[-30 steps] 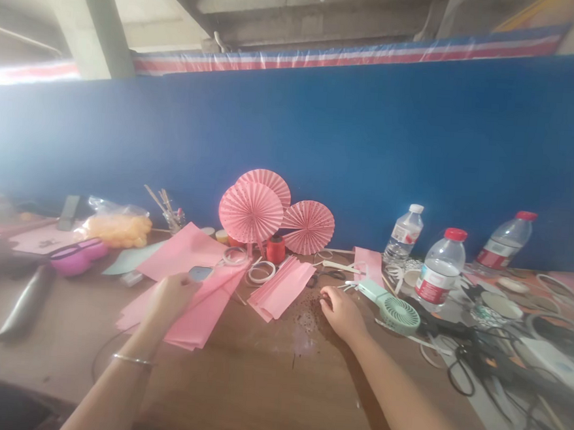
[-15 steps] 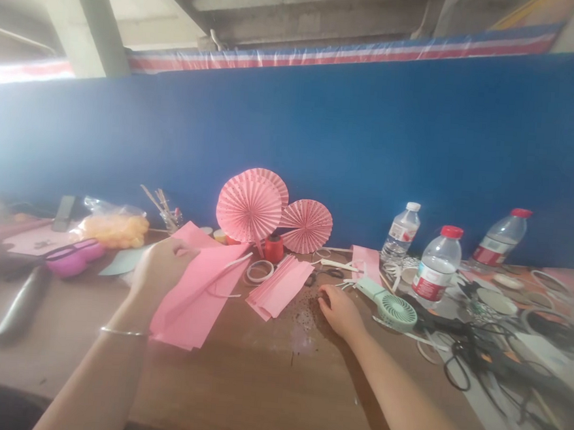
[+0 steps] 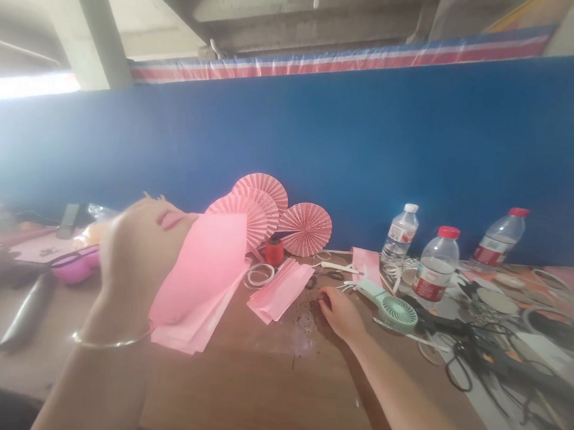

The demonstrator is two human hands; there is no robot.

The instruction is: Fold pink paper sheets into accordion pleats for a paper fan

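My left hand [image 3: 139,257], raised at the left with a bracelet on its wrist, is closed on the upper left edge of a pink paper sheet [image 3: 205,262]. The sheet stands tilted up, with more pink sheets [image 3: 210,334] beneath it. My right hand [image 3: 341,314] rests on the table with loosely curled fingers, thumb and forefinger slightly apart and nothing visible between them. Dark specks [image 3: 306,320] lie beside its fingertips. A pile of narrow pink paper strips [image 3: 282,290] lies between the hands, beside a tape roll [image 3: 260,275] and a red spool [image 3: 274,251].
Pink pleated paper rosettes [image 3: 307,229] lean against the blue partition [image 3: 323,126]. Right of my right hand lie a mint handheld fan [image 3: 397,313] and black cables [image 3: 468,359]. Several bottles, one a red-capped bottle [image 3: 435,265], stand behind. A purple cup-shaped item [image 3: 72,265] lies at left.
My left hand has risen toward me and left, lifting the pink sheet's edge. The white cords on the paper are now out of sight. Another rosette shows behind it. My right hand has stayed.
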